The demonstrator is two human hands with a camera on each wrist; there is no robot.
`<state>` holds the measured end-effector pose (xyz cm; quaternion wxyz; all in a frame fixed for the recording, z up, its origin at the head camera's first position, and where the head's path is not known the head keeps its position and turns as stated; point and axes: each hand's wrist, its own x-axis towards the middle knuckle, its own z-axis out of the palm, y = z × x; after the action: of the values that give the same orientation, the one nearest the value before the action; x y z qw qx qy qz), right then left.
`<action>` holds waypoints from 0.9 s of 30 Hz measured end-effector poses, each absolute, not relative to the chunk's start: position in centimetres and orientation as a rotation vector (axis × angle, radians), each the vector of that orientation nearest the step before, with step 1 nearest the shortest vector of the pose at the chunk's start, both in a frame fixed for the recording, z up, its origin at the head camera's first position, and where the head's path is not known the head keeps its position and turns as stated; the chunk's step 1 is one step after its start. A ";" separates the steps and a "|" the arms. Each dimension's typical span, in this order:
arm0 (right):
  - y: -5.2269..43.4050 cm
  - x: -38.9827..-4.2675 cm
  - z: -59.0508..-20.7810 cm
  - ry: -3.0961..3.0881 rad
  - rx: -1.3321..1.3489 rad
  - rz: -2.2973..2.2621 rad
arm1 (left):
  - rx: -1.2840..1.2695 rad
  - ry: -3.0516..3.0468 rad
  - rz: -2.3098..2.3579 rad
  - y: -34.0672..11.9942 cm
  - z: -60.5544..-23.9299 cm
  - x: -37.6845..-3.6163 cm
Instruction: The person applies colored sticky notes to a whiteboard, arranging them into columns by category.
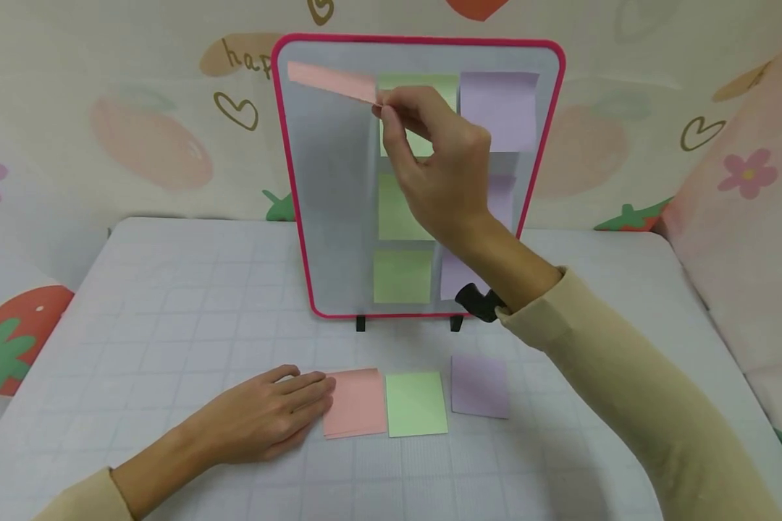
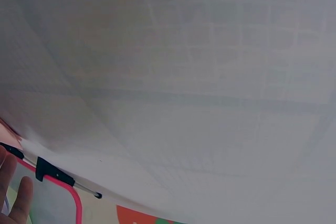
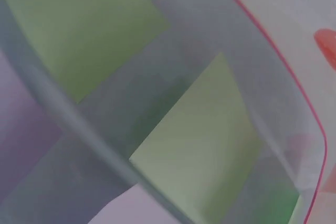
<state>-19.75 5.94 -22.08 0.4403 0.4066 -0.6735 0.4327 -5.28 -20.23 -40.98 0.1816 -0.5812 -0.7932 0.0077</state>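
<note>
At the upper left of a pink-framed whiteboard [image 1: 335,217], my right hand [image 1: 439,159] pinches the lower right corner of a pink sticky note [image 1: 332,79]. That note is seen nearly edge-on, its lower part lifted off the board. My left hand [image 1: 276,412] lies on the table, its fingertips on the left edge of a pink sticky-note pad [image 1: 357,405]. Its fingers [image 2: 22,200] show at the lower left of the left wrist view. The right wrist view shows green notes [image 3: 202,145] on the board, but no fingers.
A green pad [image 1: 417,405] and a purple pad [image 1: 480,387] lie right of the pink one. Green notes [image 1: 402,277] form the board's middle column, purple notes [image 1: 498,108] its right column. Small black feet [image 1: 361,323] support the board on the white gridded table [image 1: 189,304].
</note>
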 end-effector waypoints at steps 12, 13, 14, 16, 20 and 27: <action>6.0 -20.9 -23.6 -1.613 1.044 0.751 | -1.637 -2.219 0.003 -20.2 -40.8 -5.5; 6.0 -20.9 -23.7 -1.617 1.044 0.749 | -1.637 -2.218 0.008 -20.2 -40.7 -5.5; 6.0 -21.0 -23.8 -1.621 1.042 0.744 | -1.638 -2.220 0.009 -20.2 -40.7 -5.5; 5.9 -21.0 -23.9 -1.626 1.043 0.738 | -1.638 -2.225 0.018 -20.2 -40.6 -5.5; 5.8 -21.1 -24.1 -1.636 1.050 0.727 | -1.636 -2.227 0.034 -20.2 -40.5 -5.4; 5.6 -21.3 -24.3 -1.643 1.057 0.727 | -1.631 -2.227 0.027 -20.2 -40.5 -5.5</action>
<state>-21.31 5.63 -24.31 0.5042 0.4380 -0.6806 0.3013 -5.51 -20.19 -40.51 0.1895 -0.5801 -0.7921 0.0097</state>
